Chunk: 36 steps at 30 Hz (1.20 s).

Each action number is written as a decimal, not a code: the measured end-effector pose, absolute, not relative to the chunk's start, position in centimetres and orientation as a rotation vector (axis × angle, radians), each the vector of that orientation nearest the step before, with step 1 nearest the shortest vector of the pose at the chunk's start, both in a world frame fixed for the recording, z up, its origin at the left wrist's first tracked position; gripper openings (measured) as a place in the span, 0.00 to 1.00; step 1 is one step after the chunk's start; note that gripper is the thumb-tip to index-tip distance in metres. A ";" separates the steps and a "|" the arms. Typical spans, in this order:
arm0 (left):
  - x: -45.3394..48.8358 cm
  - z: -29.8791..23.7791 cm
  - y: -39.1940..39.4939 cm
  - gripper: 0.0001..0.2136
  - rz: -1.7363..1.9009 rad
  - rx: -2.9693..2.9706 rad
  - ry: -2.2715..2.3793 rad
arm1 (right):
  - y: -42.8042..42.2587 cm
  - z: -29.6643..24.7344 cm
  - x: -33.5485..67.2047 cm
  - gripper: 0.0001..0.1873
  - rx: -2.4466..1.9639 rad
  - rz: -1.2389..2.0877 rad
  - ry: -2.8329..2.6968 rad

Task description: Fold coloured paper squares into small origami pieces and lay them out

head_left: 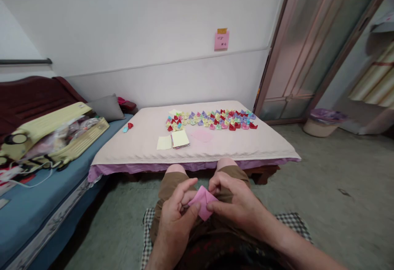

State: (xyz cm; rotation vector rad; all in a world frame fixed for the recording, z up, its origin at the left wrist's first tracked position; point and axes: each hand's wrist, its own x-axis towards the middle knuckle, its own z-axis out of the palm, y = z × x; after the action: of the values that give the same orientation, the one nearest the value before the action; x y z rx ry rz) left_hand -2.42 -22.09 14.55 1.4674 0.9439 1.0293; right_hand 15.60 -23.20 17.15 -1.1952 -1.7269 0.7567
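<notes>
Over the lap [170, 182]: pink paper [203, 205], folded into a diamond, held clear of the table [264, 143].
Left grip [175, 214]: I have it pinched at the left, thumb on the face, fingers behind.
Right grip [238, 199]: thumb touching the right edge; I can't tell whether the curled fingers close on it.
Pink paper: I judge it very light, stiffer at the folds, quick to crease or tear.
Hold: flat faces near the edges, gently, sparing the corners.
</notes>
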 end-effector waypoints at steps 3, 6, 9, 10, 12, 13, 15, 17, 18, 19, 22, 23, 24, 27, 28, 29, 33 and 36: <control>-2.4 14.6 -22.0 0.17 1.050 1.454 0.944 | -23.3 16.9 15.7 0.07 -1.090 0.843 -1.646; -2.3 14.8 -22.1 0.16 1.049 1.463 0.956 | -23.3 16.7 15.8 0.05 -1.059 1.009 -1.572; -2.2 14.9 -22.1 0.16 1.041 1.500 0.986 | -23.3 16.5 15.6 0.06 -1.148 1.051 -1.512; -2.2 14.8 -22.0 0.16 1.037 1.503 0.999 | -23.3 16.5 15.5 0.07 -1.183 1.028 -1.502; -2.0 14.8 -21.9 0.15 1.021 1.484 1.026 | -23.3 16.4 15.4 0.08 -1.211 0.973 -1.509; -1.9 14.8 -21.8 0.14 1.010 1.468 1.037 | -23.3 16.3 15.3 0.09 -1.211 0.951 -1.525; -1.7 15.0 -21.7 0.11 0.994 1.448 1.055 | -23.3 16.0 15.1 0.09 -1.198 0.913 -1.572; -1.5 15.1 -21.7 0.08 1.000 1.455 1.062 | -23.3 15.6 14.9 0.08 -1.191 0.876 -1.622; -1.4 15.2 -21.8 0.07 1.014 1.465 1.065 | -23.3 15.4 14.8 0.08 -1.193 0.856 -1.639; -1.3 15.2 -21.8 0.07 1.030 1.477 1.069 | -23.2 15.3 14.8 0.08 -1.200 0.837 -1.650; -1.2 15.2 -22.1 0.08 1.069 1.497 1.089 | -23.2 15.2 14.5 0.08 -1.227 0.807 -1.656; -1.1 15.2 -22.1 0.08 1.077 1.499 1.094 | -23.2 15.2 14.5 0.08 -1.232 0.810 -1.655; -1.1 15.2 -22.1 0.08 1.084 1.501 1.099 | -23.1 15.2 14.5 0.07 -1.235 0.817 -1.654; -1.1 15.2 -22.1 0.08 1.094 1.517 1.111 | -23.0 15.0 14.5 0.06 -1.236 0.855 -1.639; -1.1 15.2 -22.0 0.08 1.097 1.523 1.118 | -23.0 14.8 14.5 0.06 -1.238 0.871 -1.626; -1.1 15.1 -22.0 0.09 1.099 1.525 1.126 | -22.9 14.7 14.6 0.05 -1.235 0.893 -1.609; -1.2 14.6 -21.6 0.08 1.129 1.433 1.154 | -22.9 14.1 14.7 0.04 -1.166 1.034 -1.550; -1.2 14.0 -21.1 0.08 1.158 1.348 1.167 | -23.0 13.9 14.7 0.04 -1.155 1.089 -1.521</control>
State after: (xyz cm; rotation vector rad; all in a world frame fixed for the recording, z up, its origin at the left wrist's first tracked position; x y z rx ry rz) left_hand -1.19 -21.12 14.05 1.3478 1.1669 1.1584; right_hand 14.72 -23.03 13.85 -1.1553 -1.5209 1.0885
